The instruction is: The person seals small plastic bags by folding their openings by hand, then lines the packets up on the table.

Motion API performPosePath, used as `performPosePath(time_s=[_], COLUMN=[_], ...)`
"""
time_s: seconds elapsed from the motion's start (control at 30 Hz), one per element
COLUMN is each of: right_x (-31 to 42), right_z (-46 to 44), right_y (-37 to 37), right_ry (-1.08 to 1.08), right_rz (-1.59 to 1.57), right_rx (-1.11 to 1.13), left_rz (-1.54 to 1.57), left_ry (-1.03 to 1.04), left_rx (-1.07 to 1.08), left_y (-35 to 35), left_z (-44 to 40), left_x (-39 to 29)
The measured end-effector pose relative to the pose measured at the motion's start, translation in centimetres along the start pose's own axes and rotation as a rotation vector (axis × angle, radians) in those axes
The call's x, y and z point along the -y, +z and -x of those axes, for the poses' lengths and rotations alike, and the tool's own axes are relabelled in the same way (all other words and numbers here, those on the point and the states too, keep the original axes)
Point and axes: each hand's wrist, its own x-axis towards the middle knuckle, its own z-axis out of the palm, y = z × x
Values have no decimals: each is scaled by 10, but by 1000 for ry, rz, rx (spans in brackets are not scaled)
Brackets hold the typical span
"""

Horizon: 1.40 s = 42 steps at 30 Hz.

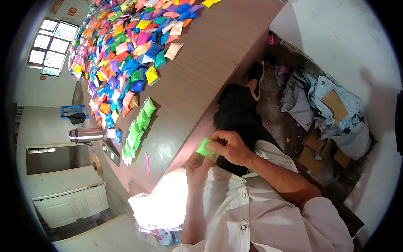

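A small bright green packet is pinched between both my hands, above my lap beside the table edge. My right hand closes thumb and fingers on its upper right side. From below, my left hand grips its lower end, with the fingers partly hidden. On the table nearby lies a row of similar green packets, overlapping one another. A thin pink stick rests on the tabletop between that row and my hands.
Many colourful packets are heaped along the brown table. A steel thermos and a dark phone are at its far edge. A white bag hangs near my left arm. Grey plastic wrappings and cardboard litter the floor.
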Motion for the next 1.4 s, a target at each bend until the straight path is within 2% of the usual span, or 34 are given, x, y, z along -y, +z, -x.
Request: performPosePath(time_s=[0.23, 0.43, 0.7, 0.93, 1.1, 1.17, 1.4], right_x=[3, 4, -6, 1, 7, 3, 3], right_z=[1, 2, -1, -2, -1, 0, 0], right_y=[1, -3, 1, 0, 5, 7, 4], right_ry=[0, -5, -97, -79, -6, 3, 2], right_rz=[69, 101, 88, 150, 40, 17, 72], right_rx=[-38, 80, -104, -30, -63, -38, 36], left_rz=[19, -66, -68, -90, -67, -77, 39], left_ry=[-52, -75, -103, -65, -32, -45, 7], left_rx=[27, 42, 54, 45, 35, -40, 11], left_y=[4, 0, 2, -2, 6, 9, 4], left_z=[1, 4, 7, 8, 4, 2, 2], left_x=[1, -7, 3, 0, 0, -2, -2])
